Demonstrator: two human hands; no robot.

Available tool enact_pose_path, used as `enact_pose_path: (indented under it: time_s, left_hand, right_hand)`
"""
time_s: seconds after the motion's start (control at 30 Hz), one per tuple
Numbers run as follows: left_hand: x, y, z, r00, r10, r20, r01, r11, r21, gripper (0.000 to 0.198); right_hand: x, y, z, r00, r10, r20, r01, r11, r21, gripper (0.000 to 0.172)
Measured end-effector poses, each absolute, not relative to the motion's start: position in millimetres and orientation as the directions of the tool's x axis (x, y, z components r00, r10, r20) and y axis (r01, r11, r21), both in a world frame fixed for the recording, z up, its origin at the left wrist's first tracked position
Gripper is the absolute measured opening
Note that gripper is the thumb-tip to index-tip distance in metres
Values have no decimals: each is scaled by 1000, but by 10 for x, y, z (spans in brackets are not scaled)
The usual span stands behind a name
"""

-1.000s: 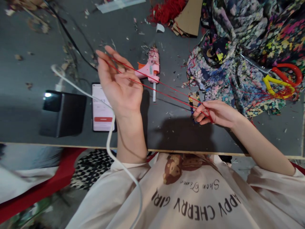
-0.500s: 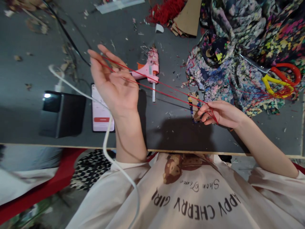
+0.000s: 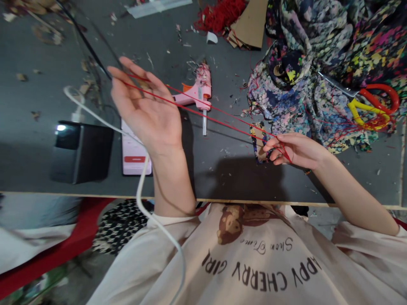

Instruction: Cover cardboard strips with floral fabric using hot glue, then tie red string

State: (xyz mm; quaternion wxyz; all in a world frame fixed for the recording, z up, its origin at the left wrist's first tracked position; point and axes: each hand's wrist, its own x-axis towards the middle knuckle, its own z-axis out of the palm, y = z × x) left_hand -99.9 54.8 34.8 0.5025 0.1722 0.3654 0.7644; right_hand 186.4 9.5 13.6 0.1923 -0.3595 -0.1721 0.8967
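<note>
Red thread (image 3: 203,114) stretches in long strands between my two hands, over the grey table. My left hand (image 3: 152,112) is palm up, its fingers spread and slightly curled, with the thread looped around them. At the other end, my right hand (image 3: 295,150) holds the thread pinched at the fingertips, and a few turns hang round its fingers. Behind the strands lies a pink glue gun (image 3: 201,91) with a clear stick. A small piece of card with floral fabric edges (image 3: 259,142) lies just left of my right hand.
Floral fabric (image 3: 292,106) covers the right side, with red and yellow scissors (image 3: 370,99) on it. Red tangled thread (image 3: 221,15) and cardboard (image 3: 251,25) lie at the back. A phone (image 3: 135,156), a black device (image 3: 82,152) and a white cable (image 3: 141,182) are left.
My left hand has shifted a little to the left, and the thread strands reach farther left with it. My right hand has stayed almost where it was.
</note>
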Motion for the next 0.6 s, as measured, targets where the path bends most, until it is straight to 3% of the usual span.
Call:
enact_pose_path:
  time_s: [0.13,0.33,0.47,0.6]
  left_hand:
    - [-1018,533,368,-468,877,-113,-598,-220,770,68]
    - [-1087,528,329,-491,871,14,-455,-270,848,68]
    - [-1064,509,331,-567,821,69,-301,-285,910,60]
    - [-1027,512,340,-622,778,90,-295,-339,893,56]
  right_hand:
    - [1841,113,133,-677,459,-576,-230,-875,-426,36]
    - [1840,118,105,-656,461,-597,-241,-878,-413,35]
    - [1840,112,106,-648,463,-605,-239,-878,-416,35]
    - [1843,102,122,-643,465,-609,-245,-878,-412,34]
